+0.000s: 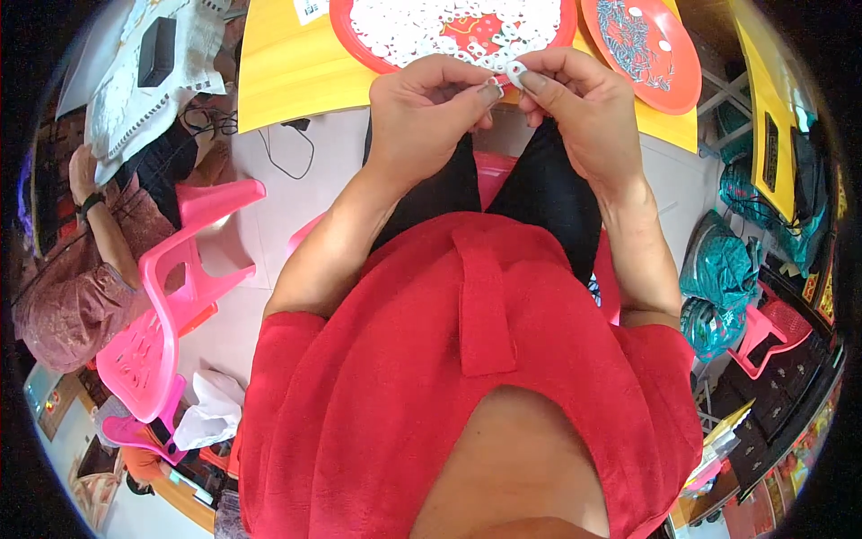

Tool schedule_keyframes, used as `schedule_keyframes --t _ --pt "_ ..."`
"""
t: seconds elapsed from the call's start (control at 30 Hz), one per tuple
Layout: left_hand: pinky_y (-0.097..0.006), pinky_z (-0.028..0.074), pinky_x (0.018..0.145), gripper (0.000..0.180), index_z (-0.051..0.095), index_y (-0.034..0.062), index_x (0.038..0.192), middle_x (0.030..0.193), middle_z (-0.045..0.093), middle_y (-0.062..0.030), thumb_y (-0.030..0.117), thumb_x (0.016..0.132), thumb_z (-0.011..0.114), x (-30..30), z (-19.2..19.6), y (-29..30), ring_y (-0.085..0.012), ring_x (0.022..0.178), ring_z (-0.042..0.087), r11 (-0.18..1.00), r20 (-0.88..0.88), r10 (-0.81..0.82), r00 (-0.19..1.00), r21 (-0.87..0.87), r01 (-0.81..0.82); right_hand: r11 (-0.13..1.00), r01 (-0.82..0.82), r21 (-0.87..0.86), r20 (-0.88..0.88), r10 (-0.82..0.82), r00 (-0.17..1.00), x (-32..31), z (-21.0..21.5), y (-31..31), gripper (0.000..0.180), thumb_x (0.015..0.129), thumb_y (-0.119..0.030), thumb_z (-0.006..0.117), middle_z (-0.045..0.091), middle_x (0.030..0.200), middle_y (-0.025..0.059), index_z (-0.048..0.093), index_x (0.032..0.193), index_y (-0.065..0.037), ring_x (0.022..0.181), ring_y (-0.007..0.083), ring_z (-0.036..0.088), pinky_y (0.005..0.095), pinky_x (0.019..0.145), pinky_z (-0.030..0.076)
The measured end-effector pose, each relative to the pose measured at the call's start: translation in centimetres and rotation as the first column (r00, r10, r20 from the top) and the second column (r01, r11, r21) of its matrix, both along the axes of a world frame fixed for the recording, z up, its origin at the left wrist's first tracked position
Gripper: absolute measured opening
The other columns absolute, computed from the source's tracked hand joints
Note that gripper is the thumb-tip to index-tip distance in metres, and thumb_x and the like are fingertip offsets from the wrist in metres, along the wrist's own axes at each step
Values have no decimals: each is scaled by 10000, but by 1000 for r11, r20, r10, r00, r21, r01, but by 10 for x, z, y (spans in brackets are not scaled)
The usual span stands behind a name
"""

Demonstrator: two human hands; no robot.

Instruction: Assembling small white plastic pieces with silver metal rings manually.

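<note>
My left hand (429, 112) and my right hand (584, 103) meet over the front edge of the yellow table (301, 81), above my lap. Between the thumb and fingers of my right hand is a small white plastic piece with a hole (515, 71). The left fingertips pinch another small white piece (496, 84), partly hidden by the thumb. Just beyond my hands stands a round red tray (344, 34) spread with many similar white pieces (404, 22). To its right, a red-orange plate (678, 67) carries small grey metal pins or screws (628, 40) and a few white discs.
At the left, another person (81, 278) sits on a pink plastic chair (166, 287) beside a cloth-covered table (166, 99) with a black box. Teal bags (718, 260) and a pink stool (772, 328) stand at the right. A black cable (292, 157) lies on the floor.
</note>
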State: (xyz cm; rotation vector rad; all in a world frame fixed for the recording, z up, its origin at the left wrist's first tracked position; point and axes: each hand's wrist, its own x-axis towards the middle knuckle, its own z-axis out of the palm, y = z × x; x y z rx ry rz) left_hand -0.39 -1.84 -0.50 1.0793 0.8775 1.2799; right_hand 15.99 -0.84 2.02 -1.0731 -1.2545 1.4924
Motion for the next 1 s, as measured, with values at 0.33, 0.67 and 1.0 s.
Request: schedule_keyframes --t 0.33,0.67,1.0 --pt "-181 458 503 74 609 -25 815 659 605 -56 11 751 617 1 0 -1 -73 555 560 1000 -1 0 1000 12 0 997 5 74 50 -9 999 -4 0 -2 114 803 -39 555 586 690 25 590 897 16 557 56 509 174 504 423" --pt "-182 455 511 96 610 -27 858 683 607 -55 -6 764 608 2 0 -2 -73 569 553 999 -31 -16 999 34 17 999 -31 16 34 31 999 -4 0 -4 144 814 -41 557 575 716 36 581 937 28 607 68 519 178 535 423" --pt "-204 460 634 183 594 -22 941 814 593 -65 -46 759 592 6 5 -3 -98 712 561 992 123 -47 991 125 31 999 -47 -4 -56 47 997 -4 3 -4 92 789 -33 569 572 649 0 614 864 -2 541 35 505 158 476 412"
